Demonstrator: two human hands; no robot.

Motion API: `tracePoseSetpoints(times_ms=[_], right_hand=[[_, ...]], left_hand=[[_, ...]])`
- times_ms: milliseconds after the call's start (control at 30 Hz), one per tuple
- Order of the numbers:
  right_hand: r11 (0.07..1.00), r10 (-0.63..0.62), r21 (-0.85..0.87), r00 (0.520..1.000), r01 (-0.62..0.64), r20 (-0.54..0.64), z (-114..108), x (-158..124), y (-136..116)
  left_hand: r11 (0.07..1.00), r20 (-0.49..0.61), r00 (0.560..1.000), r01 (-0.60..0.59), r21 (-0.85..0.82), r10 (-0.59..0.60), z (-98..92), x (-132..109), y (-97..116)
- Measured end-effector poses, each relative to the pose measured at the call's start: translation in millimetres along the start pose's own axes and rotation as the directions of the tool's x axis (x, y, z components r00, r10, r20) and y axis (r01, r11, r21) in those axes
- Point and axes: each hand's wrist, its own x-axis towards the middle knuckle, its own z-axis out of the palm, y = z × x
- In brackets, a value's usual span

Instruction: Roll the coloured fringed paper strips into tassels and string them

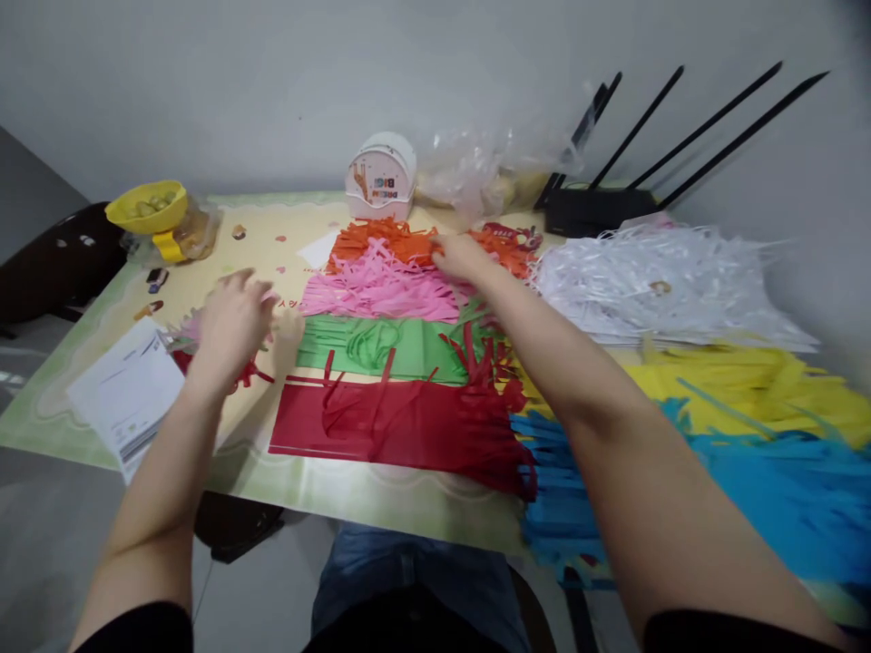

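My left hand (235, 317) hovers at the left over a small heap of loose red strips (250, 374) and paler ones. Its fingers are bent and look apart, slightly blurred, with a bit of pink by the fingertips. At the back of the table my right hand (461, 258) is closed at the orange fringed strips (381, 240), its fingertips pinching among them. In front of these lie pink fringed strips (387, 288), a green fringed bundle (401, 345) and a red fringed bundle (381, 422), in rows toward me.
To the right lie white strips (667, 281), yellow strips (762, 385) and blue strips (762, 499). A black router (592, 209) with antennas, a clear plastic bag (476, 172) and a round white box (382, 172) stand behind. At left are a yellow bowl (146, 209) and white paper (132, 390).
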Motion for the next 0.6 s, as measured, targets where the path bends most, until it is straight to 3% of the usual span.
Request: tracePoseSetpoints(times_ms=[67,133,233,300,367,467,600], right_hand=[[1.000,-0.009,-0.013,1.000,0.009,0.021,2,-2,2],[1.000,-0.006,-0.028,1.000,0.007,0.028,3,-7,4],[0.998,0.029,-0.062,0.999,-0.028,0.023,8,-12,5],[0.995,0.054,-0.090,0.998,-0.051,0.034,14,-11,5],[0.992,0.058,-0.117,0.996,-0.050,0.062,19,-9,7],[0.989,0.020,-0.149,0.995,-0.005,0.100,23,-6,10],[0.978,0.009,-0.211,0.997,0.008,0.076,18,-8,12]], left_hand=[[0.969,0.048,0.982,-0.173,-0.175,0.184,30.1,43,63],[0.880,0.089,0.935,-0.288,-0.377,0.344,75.4,87,118],[0.890,0.243,0.911,-0.219,-0.399,0.333,146.9,133,166],[0.947,0.397,0.876,-0.176,-0.267,0.275,181.5,143,172],[0.977,0.481,0.852,-0.152,-0.152,0.208,200.8,141,164],[0.989,0.490,0.859,-0.129,-0.069,0.146,207.8,132,145],[0.992,0.481,0.869,-0.129,-0.014,0.119,202.6,127,133]])
